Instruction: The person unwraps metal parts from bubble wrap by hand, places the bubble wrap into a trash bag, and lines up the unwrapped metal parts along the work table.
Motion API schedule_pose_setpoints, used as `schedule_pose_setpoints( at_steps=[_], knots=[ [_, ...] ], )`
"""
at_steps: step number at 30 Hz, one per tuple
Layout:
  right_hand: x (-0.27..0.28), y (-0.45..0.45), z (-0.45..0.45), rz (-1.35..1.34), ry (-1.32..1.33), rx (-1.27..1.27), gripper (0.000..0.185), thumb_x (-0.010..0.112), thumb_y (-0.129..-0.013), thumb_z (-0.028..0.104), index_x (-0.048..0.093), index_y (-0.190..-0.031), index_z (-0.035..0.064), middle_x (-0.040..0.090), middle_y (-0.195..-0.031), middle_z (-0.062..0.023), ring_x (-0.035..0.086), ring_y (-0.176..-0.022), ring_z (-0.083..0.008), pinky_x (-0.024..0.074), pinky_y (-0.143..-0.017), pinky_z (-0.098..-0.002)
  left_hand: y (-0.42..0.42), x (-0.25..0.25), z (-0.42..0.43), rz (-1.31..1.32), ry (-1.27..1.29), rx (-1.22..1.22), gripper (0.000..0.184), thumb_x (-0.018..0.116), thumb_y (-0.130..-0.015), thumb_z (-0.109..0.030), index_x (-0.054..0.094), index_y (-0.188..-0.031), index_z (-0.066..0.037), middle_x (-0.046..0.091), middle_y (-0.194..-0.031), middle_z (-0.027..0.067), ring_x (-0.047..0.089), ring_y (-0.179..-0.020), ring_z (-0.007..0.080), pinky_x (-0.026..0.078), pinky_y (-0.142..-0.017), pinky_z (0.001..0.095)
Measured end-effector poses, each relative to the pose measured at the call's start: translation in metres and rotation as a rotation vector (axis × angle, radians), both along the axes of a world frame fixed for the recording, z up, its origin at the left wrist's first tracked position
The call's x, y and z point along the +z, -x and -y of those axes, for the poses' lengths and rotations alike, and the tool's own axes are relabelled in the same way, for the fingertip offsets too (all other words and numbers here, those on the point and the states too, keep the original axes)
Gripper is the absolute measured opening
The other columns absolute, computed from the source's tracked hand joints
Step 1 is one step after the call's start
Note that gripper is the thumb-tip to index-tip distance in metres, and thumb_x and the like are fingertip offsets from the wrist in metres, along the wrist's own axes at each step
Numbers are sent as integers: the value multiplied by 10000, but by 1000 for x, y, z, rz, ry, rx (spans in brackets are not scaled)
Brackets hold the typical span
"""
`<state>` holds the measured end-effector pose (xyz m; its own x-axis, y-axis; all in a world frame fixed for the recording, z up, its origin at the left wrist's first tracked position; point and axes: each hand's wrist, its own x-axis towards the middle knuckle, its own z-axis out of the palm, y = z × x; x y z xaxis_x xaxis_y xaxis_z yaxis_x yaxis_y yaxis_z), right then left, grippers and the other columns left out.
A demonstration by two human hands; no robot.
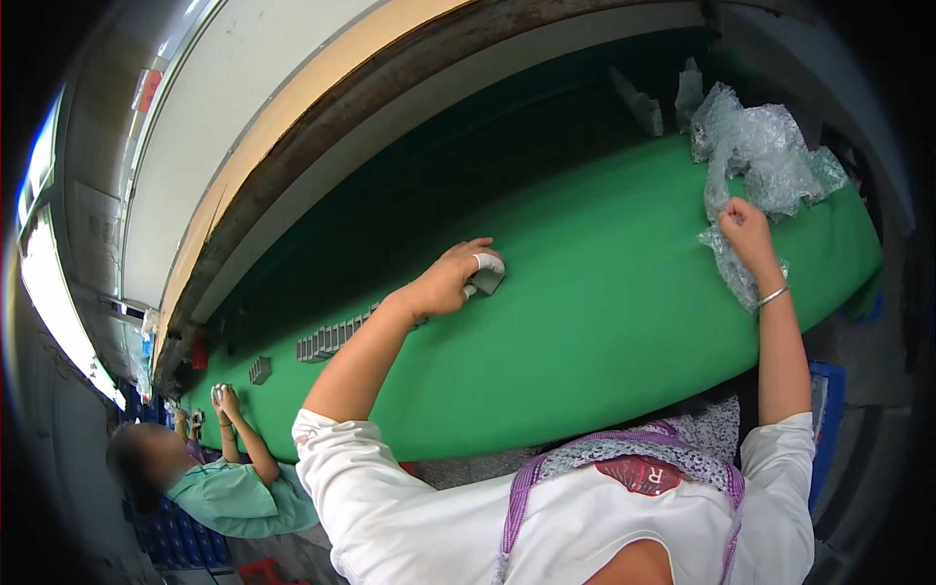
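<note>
My left hand (450,280) is over the middle of the green table, with white coverings on some fingers. Its thumb and fingers are closed round a small grey block (489,280), partly hidden by them. Behind my left forearm runs a row of similar grey blocks (331,337), standing side by side. On the right, my right hand (746,229) is closed in a fist on crumpled clear bubble wrap (765,151). Part of the wrap hangs below that hand, along the wrist with the bracelet.
The green tabletop (585,322) curves from lower left to upper right. Farther left is a short group of grey blocks (259,370), near a co-worker (229,492) in a green top. Plastic pieces (639,102) lie at the back right. A blue crate (827,419) stands beside the table.
</note>
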<state>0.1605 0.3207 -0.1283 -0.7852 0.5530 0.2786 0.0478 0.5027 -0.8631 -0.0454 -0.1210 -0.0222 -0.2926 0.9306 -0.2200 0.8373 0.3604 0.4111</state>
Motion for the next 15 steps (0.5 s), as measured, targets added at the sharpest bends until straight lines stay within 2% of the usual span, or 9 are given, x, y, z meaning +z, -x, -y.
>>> schedule_pose_setpoints(
  at_steps=[1,3,4,8,10,11,14,15],
  knots=[
    [0,1,0,14,21,26,162,603,-807,112,499,-737,9,443,-628,24,409,-616,-50,354,-553,-241,-4,6,3,-1,3,-1,590,580,-666,135,536,-1198,-116,420,-1369,162,321,-1351,360,258,-1130,444],
    [-3,2,-1,27,45,51,161,601,-810,110,498,-738,9,443,-634,31,408,-620,-48,351,-555,-237,-9,19,9,-76,27,152,608,569,-683,87,505,-1263,-83,454,-1342,186,325,-1347,346,233,-1136,435],
    [-5,3,-1,16,39,69,160,599,-813,108,497,-739,8,443,-638,33,406,-621,-47,347,-553,-235,-2,19,13,-55,61,136,650,572,-688,45,455,-1319,-59,443,-1350,207,318,-1345,354,221,-1137,428],
    [-4,-1,4,3,33,71,154,593,-823,102,498,-743,13,441,-648,41,398,-623,-42,333,-547,-228,-3,24,17,-89,119,199,596,606,-705,6,480,-1287,-35,488,-1296,202,395,-1280,350,258,-1113,432],
    [-5,-1,2,-3,47,83,150,591,-826,101,499,-744,15,442,-650,43,398,-624,-40,333,-548,-226,-3,21,15,-206,194,199,465,620,-718,8,544,-1175,-36,552,-1187,174,473,-1179,340,298,-1080,432],
    [-5,0,1,-9,61,93,147,589,-829,100,501,-745,17,443,-652,46,397,-625,-38,332,-548,-223,-2,22,14,-206,194,201,465,620,-718,8,544,-1175,-36,552,-1187,174,473,-1179,340,298,-1080,432],
    [-2,-1,0,4,78,97,141,587,-832,101,507,-750,19,444,-658,47,401,-629,-34,332,-552,-217,-1,30,7,-185,154,138,259,588,-714,68,571,-952,-32,588,-1063,134,530,-1064,331,351,-1029,415],
    [-3,-2,0,4,78,98,141,587,-832,101,507,-750,19,444,-658,47,401,-629,-34,332,-552,-217,2,30,8,-185,154,140,259,588,-714,68,571,-952,-32,588,-1063,134,530,-1064,331,351,-1029,415]
  ],
)
